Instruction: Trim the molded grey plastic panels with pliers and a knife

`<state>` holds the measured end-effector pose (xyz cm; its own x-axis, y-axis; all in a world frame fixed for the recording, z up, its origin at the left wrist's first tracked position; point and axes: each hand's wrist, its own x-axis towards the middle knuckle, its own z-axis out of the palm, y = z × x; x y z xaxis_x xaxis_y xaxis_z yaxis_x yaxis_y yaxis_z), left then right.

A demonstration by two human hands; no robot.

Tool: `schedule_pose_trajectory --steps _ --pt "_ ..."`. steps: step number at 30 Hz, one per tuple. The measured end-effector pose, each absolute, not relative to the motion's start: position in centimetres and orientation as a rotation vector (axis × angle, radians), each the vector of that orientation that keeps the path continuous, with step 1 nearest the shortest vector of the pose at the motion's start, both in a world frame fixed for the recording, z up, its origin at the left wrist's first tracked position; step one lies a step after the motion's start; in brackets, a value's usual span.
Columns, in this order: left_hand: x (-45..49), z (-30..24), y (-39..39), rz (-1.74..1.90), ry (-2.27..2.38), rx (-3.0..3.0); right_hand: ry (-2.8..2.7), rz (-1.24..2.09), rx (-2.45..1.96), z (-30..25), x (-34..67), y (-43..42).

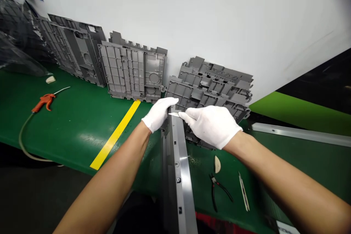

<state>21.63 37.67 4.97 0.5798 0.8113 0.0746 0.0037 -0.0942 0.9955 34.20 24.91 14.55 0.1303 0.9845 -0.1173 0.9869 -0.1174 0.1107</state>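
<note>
A grey panel [179, 161] with small holes along its narrow side stands on edge in front of me. My left hand [160, 112], in a white glove, is closed around the panel's far upper corner. From the right, my right hand [211, 124], also gloved in white, pinches a thin pointed blade [174, 114], which looks like a knife blade. Its tip lies at the panel's narrow side, close to the left hand. Whatever handle it has is hidden in the fist.
Grey ribbed plastic panels [131, 69] lean against the white wall, with another stack [211, 87] farther right. On the green table lie pliers [215, 186], tweezers [243, 192], an off-white half-round piece [217, 164], yellow tape [116, 135] and an orange air gun [45, 101] with its hose.
</note>
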Motion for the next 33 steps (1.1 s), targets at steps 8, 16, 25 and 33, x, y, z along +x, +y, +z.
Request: schedule_pose_trajectory --steps 8,16,25,33 --pt "22.1 5.5 37.2 0.793 0.75 1.519 1.953 0.106 2.158 14.5 33.9 24.4" --pt "21.9 5.4 37.3 0.768 0.694 1.5 2.007 0.201 2.105 14.4 33.9 24.1" --pt "21.9 6.5 36.8 0.737 0.724 1.58 1.993 0.18 2.117 14.1 34.3 23.8" --pt "22.4 5.6 37.0 0.749 0.745 1.514 2.085 0.211 2.114 14.1 34.5 23.2"
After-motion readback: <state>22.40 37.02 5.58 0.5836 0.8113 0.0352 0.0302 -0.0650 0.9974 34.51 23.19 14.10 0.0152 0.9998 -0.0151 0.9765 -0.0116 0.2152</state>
